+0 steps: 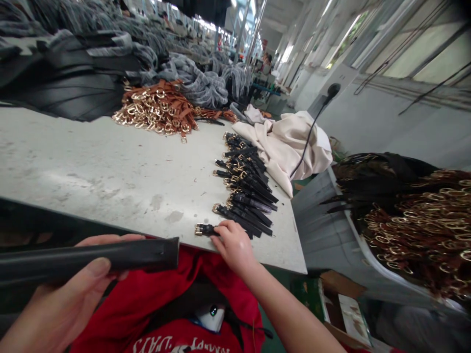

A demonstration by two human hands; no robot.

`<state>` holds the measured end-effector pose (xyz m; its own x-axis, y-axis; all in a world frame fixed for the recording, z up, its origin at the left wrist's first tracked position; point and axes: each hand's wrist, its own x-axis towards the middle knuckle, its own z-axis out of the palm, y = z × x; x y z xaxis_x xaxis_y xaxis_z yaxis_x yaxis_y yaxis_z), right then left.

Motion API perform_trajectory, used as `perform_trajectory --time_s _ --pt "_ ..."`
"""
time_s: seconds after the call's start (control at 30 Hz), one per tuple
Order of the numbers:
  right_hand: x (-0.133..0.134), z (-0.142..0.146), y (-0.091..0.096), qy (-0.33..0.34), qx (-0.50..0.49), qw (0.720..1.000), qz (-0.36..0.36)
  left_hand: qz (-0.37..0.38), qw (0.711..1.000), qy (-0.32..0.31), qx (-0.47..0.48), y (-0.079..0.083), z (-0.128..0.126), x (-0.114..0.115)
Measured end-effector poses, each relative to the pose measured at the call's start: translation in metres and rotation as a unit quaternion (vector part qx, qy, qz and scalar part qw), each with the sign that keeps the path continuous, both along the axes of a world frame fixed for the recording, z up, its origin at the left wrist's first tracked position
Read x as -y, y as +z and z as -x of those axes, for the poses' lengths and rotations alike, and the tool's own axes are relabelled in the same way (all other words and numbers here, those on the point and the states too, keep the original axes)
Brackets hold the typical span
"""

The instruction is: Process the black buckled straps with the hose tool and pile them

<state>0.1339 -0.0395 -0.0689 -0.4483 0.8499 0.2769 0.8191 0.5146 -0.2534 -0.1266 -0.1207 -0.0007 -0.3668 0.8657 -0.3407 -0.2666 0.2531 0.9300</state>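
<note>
My left hand [62, 299] is closed around a long black leather strap [110, 257] held flat near my lap, its cut end pointing right. My right hand [233, 245] rests on the near edge of the grey table [110, 171], fingers curled over a short black buckle strap with a gold buckle [204, 229]. Just beyond it a row of several similar black buckle straps [245, 189] runs away along the table's right side.
A heap of brown straps with gold buckles [156, 108] lies farther back, black and grey strap piles behind it. Cream cloth [290, 142] hangs off the right edge. A bin of buckled straps [415, 220] stands at right. Red shirt below.
</note>
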Motion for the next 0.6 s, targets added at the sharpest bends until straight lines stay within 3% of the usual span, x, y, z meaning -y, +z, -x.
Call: perform_trajectory --time_s 0.13,0.27,0.6 --pt "-0.004 -0.003 0.0 -0.018 -0.038 0.997 0.065 -0.032 0.999 -0.005 0.024 0.01 -0.012 -0.003" --pt "-0.011 -0.002 0.004 -0.014 -0.049 0.992 0.118 -0.067 0.997 -0.029 0.013 0.009 -0.02 -0.012" --pt "-0.011 0.002 0.009 -0.016 -0.053 0.989 0.138 -0.103 0.993 -0.053 -0.023 -0.002 -0.047 -0.037"
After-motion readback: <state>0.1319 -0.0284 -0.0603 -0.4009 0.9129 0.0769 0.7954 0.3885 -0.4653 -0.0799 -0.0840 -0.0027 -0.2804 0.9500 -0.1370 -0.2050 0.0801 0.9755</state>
